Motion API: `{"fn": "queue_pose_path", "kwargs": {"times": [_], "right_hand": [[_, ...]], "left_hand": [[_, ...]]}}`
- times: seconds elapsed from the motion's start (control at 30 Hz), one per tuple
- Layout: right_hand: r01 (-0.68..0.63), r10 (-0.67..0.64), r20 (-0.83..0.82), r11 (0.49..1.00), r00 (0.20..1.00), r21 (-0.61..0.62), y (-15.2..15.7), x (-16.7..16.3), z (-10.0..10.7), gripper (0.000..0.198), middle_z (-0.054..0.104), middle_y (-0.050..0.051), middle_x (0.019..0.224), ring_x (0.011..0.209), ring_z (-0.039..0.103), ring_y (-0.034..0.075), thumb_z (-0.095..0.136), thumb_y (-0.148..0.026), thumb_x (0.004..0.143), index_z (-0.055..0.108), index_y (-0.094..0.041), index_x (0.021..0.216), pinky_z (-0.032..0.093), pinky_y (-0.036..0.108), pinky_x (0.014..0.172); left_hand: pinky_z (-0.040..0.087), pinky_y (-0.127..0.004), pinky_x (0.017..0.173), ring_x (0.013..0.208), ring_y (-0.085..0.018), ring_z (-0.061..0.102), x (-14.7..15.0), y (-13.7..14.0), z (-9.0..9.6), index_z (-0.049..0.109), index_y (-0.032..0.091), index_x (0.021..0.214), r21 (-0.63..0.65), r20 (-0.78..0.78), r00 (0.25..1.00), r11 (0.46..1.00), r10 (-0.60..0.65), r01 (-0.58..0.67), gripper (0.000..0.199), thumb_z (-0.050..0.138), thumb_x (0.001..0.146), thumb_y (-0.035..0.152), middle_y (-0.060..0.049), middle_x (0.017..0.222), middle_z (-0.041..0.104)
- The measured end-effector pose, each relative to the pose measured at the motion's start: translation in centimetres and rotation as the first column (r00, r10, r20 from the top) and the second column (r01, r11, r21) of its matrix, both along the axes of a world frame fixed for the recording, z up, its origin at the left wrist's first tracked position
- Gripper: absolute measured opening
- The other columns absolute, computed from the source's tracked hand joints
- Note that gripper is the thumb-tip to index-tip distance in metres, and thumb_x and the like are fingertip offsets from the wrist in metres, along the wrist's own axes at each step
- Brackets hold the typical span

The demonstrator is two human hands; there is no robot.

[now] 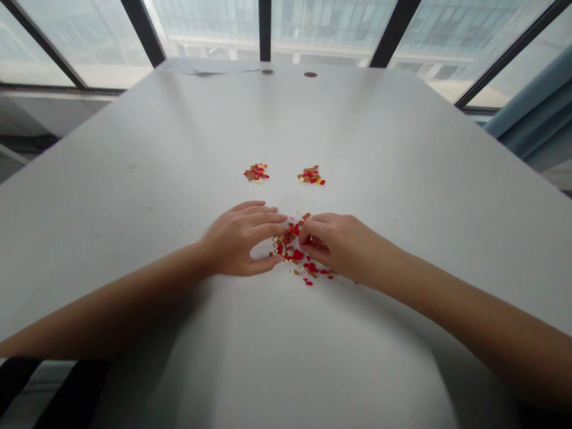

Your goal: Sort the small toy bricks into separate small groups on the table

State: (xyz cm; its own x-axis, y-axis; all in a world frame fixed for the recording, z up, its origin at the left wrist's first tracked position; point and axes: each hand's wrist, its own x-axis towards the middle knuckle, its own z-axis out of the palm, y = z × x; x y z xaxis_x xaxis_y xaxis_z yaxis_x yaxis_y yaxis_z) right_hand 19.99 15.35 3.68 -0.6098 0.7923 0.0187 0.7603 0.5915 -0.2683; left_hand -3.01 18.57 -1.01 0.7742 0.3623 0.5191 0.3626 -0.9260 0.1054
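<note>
Where the 2 hands meet, a loose scatter of tiny red, brown and yellow plastic bricks (295,250) lies flat on the pale grey surface (402,179), spread a little longer from its far end to its near end than across; the single pieces are too small to tell which way each one points. No container shows, and the bricks rest directly on the surface.

The left hand (241,239) lies palm down at the left edge of the scatter, fingers stretched toward the right and thumb curled beneath, so it half cups the bricks without gripping any. The right hand (333,243) covers the right side of the scatter, fingertips pinched together on the bricks; whether a piece is actually held between them cannot be told.

Farther away sit 2 smaller heaps, well apart from the hands: the left small heap of bricks (256,172) and the right small heap of bricks (311,175).
</note>
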Motion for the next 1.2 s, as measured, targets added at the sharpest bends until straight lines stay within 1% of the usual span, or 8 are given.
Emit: {"fn": "queue_pose_path", "kwargs": {"times": [0.07, 0.13, 0.3, 0.47, 0.63, 0.8, 1.1, 1.2], "right_hand": [[-0.014, 0.013, -0.047, 1.0, 0.999, -0.01, 0.2, 0.3, 0.1, 0.009, 0.074, 0.005, 0.081, 0.067, 0.064, 0.015, 0.065, -0.011, 0.083, 0.07, -0.017, 0.079, 0.047, 0.027, 0.065], [0.023, -0.023, -0.098, 1.0, 0.995, -0.001, 0.7, 0.8, 0.5, 0.009, 0.075, 0.004, 0.08, 0.067, 0.066, 0.015, 0.066, -0.012, 0.081, 0.072, -0.018, 0.08, 0.048, 0.027, 0.065], [0.237, -0.228, -0.163, 0.971, 0.96, 0.038, 4.1, 3.3, 1.2, 0.007, 0.076, 0.001, 0.077, 0.073, 0.072, 0.019, 0.067, -0.023, 0.082, 0.074, -0.023, 0.081, 0.053, 0.031, 0.074], [0.404, -0.377, -0.212, 0.909, 0.902, 0.105, 8.5, 4.3, -0.7, 0.006, 0.077, 0.0, 0.076, 0.073, 0.073, 0.022, 0.07, -0.024, 0.078, 0.076, -0.025, 0.077, 0.056, 0.036, 0.074], [0.44, -0.392, -0.329, 0.894, 0.859, 0.085, 10.8, 4.2, -2.3, 0.008, 0.079, 0.001, 0.081, 0.077, 0.074, 0.022, 0.072, -0.022, 0.078, 0.079, -0.024, 0.082, 0.058, 0.037, 0.079], [0.445, -0.394, -0.337, 0.892, 0.855, 0.085, 11.4, 4.7, -2.4, 0.008, 0.078, 0.003, 0.08, 0.079, 0.075, 0.023, 0.073, -0.024, 0.079, 0.08, -0.024, 0.083, 0.057, 0.04, 0.081], [0.485, -0.455, -0.194, 0.861, 0.869, 0.153, 11.1, 3.7, -0.7, 0.015, 0.079, 0.008, 0.088, 0.083, 0.074, 0.026, 0.07, -0.027, 0.085, 0.081, -0.021, 0.093, 0.054, 0.044, 0.085], [0.432, -0.407, -0.185, 0.892, 0.895, 0.129, 9.7, 3.6, 0.0, 0.012, 0.078, 0.006, 0.084, 0.075, 0.072, 0.024, 0.07, -0.026, 0.085, 0.08, -0.023, 0.091, 0.055, 0.043, 0.08]], "left_hand": [[0.054, -0.047, 0.105, 0.114, -0.028, 0.072, 0.0, 0.0, 0.1, 0.068, 0.019, 0.115, 0.001, -0.003, 1.0, 1.0, 0.002, -0.002, 0.032, 0.063, 0.091, 0.04, -0.01, 0.123, 0.075], [0.054, -0.045, 0.104, 0.115, -0.027, 0.071, -0.1, 0.0, 0.2, 0.069, 0.019, 0.114, 0.006, -0.013, 1.0, 1.0, 0.009, -0.009, 0.032, 0.064, 0.091, 0.041, -0.01, 0.123, 0.075], [0.053, -0.043, 0.104, 0.115, -0.026, 0.071, -0.1, -0.1, 0.3, 0.068, 0.02, 0.117, 0.014, -0.018, 1.0, 1.0, 0.013, -0.013, 0.033, 0.065, 0.091, 0.039, -0.008, 0.123, 0.075], [0.053, -0.043, 0.103, 0.115, -0.026, 0.071, -0.2, 0.0, 0.3, 0.068, 0.019, 0.118, 0.001, -0.021, 1.0, 1.0, 0.008, -0.008, 0.034, 0.062, 0.093, 0.04, -0.009, 0.124, 0.075], [0.053, -0.042, 0.102, 0.115, -0.026, 0.071, -0.3, 0.1, 0.3, 0.068, 0.019, 0.118, 0.0, -0.034, 0.999, 1.0, 0.014, -0.014, 0.033, 0.061, 0.093, 0.041, -0.008, 0.124, 0.075], [0.053, -0.042, 0.101, 0.115, -0.026, 0.071, -0.2, 0.1, 0.3, 0.068, 0.019, 0.117, 0.01, -0.036, 0.999, 1.0, 0.01, -0.009, 0.033, 0.059, 0.095, 0.042, -0.008, 0.124, 0.075], [0.053, -0.043, 0.101, 0.114, -0.027, 0.071, -0.2, 0.1, 0.1, 0.068, 0.018, 0.117, 0.004, -0.028, 1.0, 1.0, 0.003, -0.003, 0.033, 0.06, 0.094, 0.041, -0.01, 0.123, 0.075], [0.053, -0.043, 0.1, 0.113, -0.027, 0.071, -0.2, 0.1, 0.1, 0.068, 0.018, 0.117, 0.007, -0.024, 1.0, 1.0, 0.003, -0.003, 0.033, 0.061, 0.094, 0.04, -0.009, 0.122, 0.075]]}}
